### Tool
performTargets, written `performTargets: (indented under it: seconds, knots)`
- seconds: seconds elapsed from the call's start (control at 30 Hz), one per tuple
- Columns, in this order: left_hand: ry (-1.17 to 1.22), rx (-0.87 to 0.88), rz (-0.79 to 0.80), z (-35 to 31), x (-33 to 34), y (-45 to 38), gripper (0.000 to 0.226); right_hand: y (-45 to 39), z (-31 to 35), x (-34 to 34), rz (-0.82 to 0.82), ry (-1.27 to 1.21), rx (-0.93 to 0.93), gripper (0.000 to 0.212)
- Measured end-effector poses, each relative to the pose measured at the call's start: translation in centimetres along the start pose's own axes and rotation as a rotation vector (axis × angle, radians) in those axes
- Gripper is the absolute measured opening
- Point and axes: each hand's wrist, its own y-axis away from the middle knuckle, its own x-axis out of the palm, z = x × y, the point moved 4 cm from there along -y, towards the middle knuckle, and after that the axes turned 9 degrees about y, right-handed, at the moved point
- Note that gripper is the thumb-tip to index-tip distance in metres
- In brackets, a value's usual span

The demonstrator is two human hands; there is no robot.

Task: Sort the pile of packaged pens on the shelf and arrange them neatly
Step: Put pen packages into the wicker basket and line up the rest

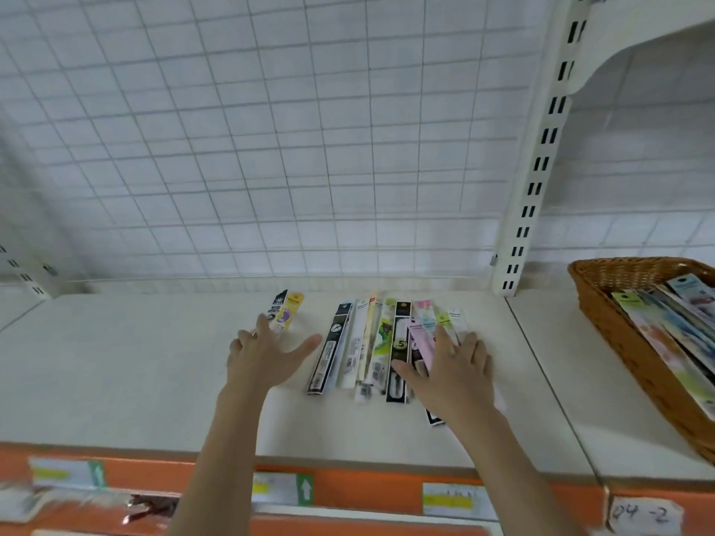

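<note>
Head view: right hand (450, 365) lies flat, fingers spread, on the pens (371, 342); left hand (263, 353), open and holding nothing, just left of them.

- Only one view is given, taken from a head-worn, wide-angle camera; nothing is shared with a second view.
- The shelf (135, 381) is looked at forward and slightly downward, from close in front; its orange front edge (348, 485) is seen at the bottom of the frame.
- The wire-grid back panel (271, 148) is faced squarely; straight lines are bent outward towards the edges.
</note>
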Motion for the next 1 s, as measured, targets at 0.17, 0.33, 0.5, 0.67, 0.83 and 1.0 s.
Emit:
performTargets:
  seconds: [0.17,0.33,0.5,0.67,0.83,1.0]
  knots:
    - [-0.113,0.014,-0.001,-0.2,-0.8,-1.4,0.076,-0.6,0.6,0.3,-0.075,-0.023,0.001,0.078]
    - [-0.078,0.128,0.039,-0.9,-0.8,-2.2,0.030,-1.2,1.2,0.9,-0.130,-0.031,0.002,0.063]
    - [0.010,0.193,0.101,-2.7,0.0,-1.1,0.031,-1.3,1.6,0.7,-0.173,-0.013,0.042,0.064]
    - [-0.095,0.189,0.193,-5.4,1.8,0.1,0.095,-1.0,1.4,1.1,-0.094,0.066,0.067,0.091]
    - [-0.190,0.225,0.258,-8.1,4.2,1.6,0.118,-1.3,0.3,0.4,-0.196,0.029,0.050,0.063]
    - [-0.282,0.199,0.232,-9.4,5.8,2.7,0.115,-1.0,-1.7,-1.0,-0.161,0.022,0.077,0.061]
